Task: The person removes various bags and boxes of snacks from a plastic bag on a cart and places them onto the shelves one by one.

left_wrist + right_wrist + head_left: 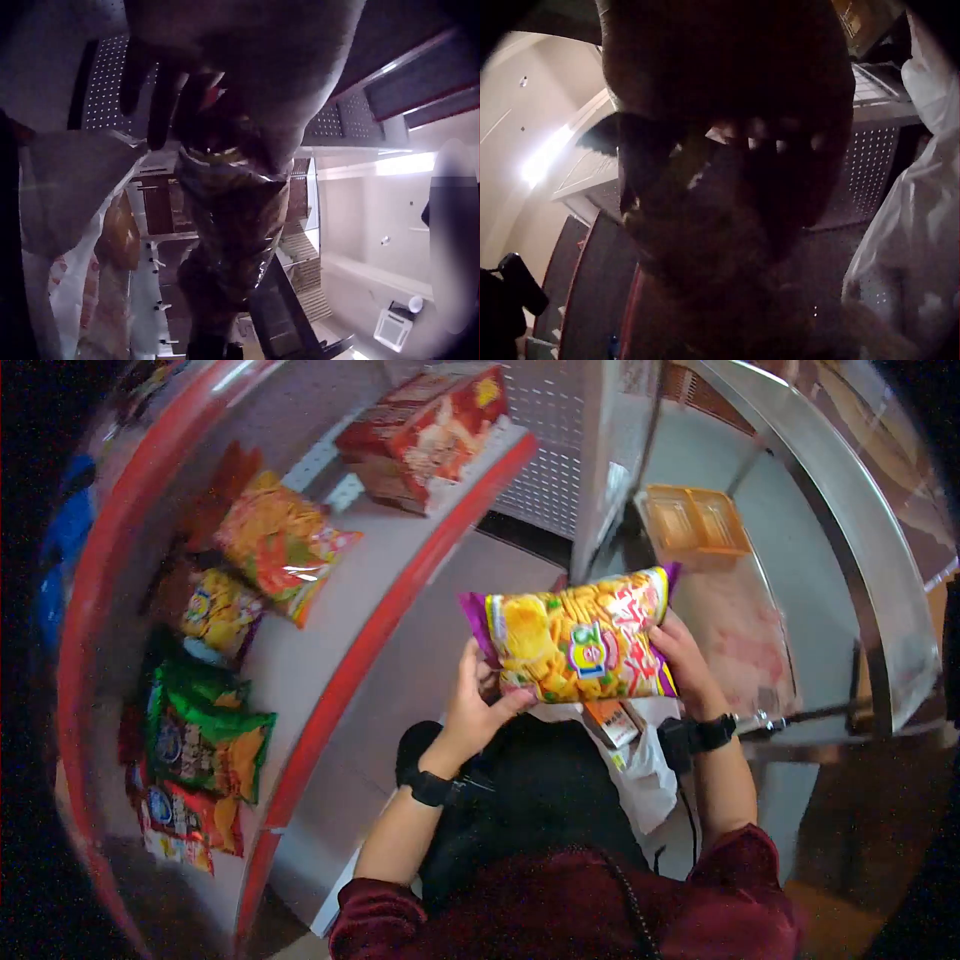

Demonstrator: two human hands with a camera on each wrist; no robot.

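Observation:
A yellow snack bag (585, 630) with purple ends is held up lengthwise between both hands, its printed front facing the head camera. My left hand (478, 705) grips the bag's left end, thumb on the front near the lower corner. At the other end, my right hand (690, 655) holds the bag by its right edge, the thumb over the front. The left wrist view shows the bag (236, 202) dimly from one side, below the left hand (240, 67). In the dark right wrist view, the right hand (727, 82) covers most of the bag.
On the left, a red-edged shelf (390, 595) carries several snack bags, among them a green bag (205, 735), and a red box (430, 440). To the right stands a metal-framed rack with an orange divided tray (695, 520). A white plastic bag (645, 780) lies below the hands.

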